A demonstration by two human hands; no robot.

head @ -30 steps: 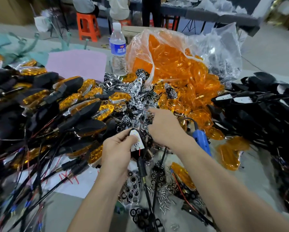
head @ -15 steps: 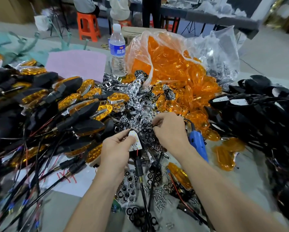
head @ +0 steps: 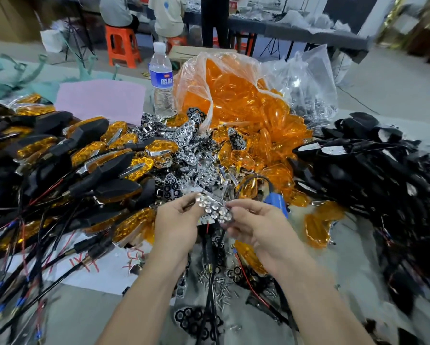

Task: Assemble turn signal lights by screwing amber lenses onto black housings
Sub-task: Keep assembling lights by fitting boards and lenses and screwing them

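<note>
At a cluttered table (head: 89, 317), a worker's left hand (head: 176, 227) grips a black housing (head: 207, 247), fingers curled around it, while the right hand (head: 258, 227) pinches a chrome reflector (head: 214, 207) just above it. Amber lenses (head: 233, 108) spill from a plastic bag (head: 306, 78) behind; finished lights (head: 84, 158) lie heaped at left, bare housings (head: 370, 170) at right.

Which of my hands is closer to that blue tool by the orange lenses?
Right. The right hand sits just in front of the blue tool, partly overlapping it in view. The left hand is farther left, beyond the chrome reflector both hands pinch.
</note>
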